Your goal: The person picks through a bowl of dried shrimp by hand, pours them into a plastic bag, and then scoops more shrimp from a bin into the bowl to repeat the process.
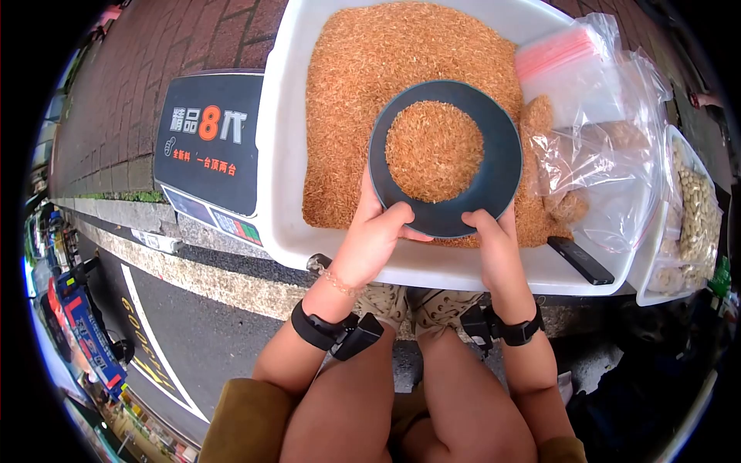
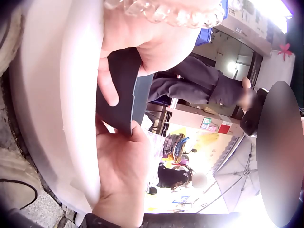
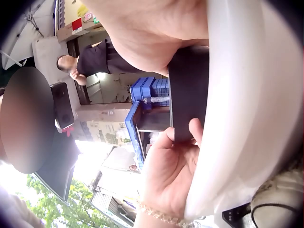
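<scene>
My left hand [image 1: 377, 243] and right hand [image 1: 495, 243] grip a round dark grey bowl [image 1: 503, 166] from its near side, thumbs over the rim and fingers underneath. Inside it lies a mound of small orange-brown dried pieces [image 1: 434, 150], heaped toward the left. The bowl overlaps a large bed of the same dried pieces [image 1: 347, 100] in a white tub [image 1: 282, 154]. In the left wrist view, the bowl's dark side [image 2: 118, 90] shows between both hands. The right wrist view has the left hand [image 3: 166, 175], with a bead bracelet, at the bowl's lower part.
Clear plastic bags [image 1: 587, 154] fill the tub's right side, and a black phone-like device [image 1: 580, 261] lies on its near right rim. A black scale [image 1: 208, 143] stands left of the tub. Farther right is a white tray [image 1: 652, 282] of pale pieces. People stand across the tub.
</scene>
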Available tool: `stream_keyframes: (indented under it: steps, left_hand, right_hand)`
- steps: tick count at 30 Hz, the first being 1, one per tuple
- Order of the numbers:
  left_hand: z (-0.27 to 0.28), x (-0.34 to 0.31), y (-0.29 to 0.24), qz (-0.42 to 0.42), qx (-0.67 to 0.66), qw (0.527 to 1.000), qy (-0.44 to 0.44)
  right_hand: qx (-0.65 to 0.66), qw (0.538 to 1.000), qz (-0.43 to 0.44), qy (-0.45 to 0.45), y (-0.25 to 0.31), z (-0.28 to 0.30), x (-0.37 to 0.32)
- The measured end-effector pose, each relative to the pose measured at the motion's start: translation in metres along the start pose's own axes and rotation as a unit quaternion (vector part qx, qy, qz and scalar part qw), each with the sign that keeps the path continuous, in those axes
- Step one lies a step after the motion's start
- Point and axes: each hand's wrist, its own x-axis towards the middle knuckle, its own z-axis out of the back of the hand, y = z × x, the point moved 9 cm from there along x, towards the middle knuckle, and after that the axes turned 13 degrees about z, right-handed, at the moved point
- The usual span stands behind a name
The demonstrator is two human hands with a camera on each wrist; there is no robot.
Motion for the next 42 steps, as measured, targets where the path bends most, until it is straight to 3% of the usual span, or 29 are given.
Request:
stream_keyframes:
  steps: [2,5,7,11,13,22,29,42]
  left_hand:
    - [-0.007,-0.004,-0.004,-0.041,0.017,0.998,0.042]
    - [-0.004,-0.002,-0.002,-0.025,0.002,0.999,0.048]
    - [-0.006,-0.002,-0.004,-0.024,0.005,0.999,0.04]
    - [-0.007,-0.002,-0.005,-0.027,0.0,0.999,0.042]
    - [-0.007,-0.002,-0.005,-0.027,-0.001,0.999,0.04]
    - [-0.005,-0.003,-0.003,-0.022,-0.019,0.999,0.038]
    - [0.01,0.001,0.001,-0.063,-0.033,0.997,-0.011]
    - [0.01,-0.005,-0.004,-0.065,-0.013,0.997,-0.032]
  right_hand:
    - [0.0,0.999,0.036,0.005,0.003,0.0,-0.001]
    - [-0.052,0.992,0.107,0.035,0.019,-0.006,-0.001]
    - [0.024,0.997,-0.065,0.026,0.003,-0.012,0.0]
    - [0.007,0.999,-0.05,0.014,0.0,-0.006,-0.001]
    - [-0.01,1.0,-0.002,0.027,-0.001,-0.003,0.003]
    - [0.023,1.0,0.015,0.006,0.001,-0.001,0.001]
    - [0.028,1.0,-0.002,-0.006,-0.001,0.0,-0.001]
    - [0.023,1.0,-0.006,-0.017,-0.001,0.002,-0.004]
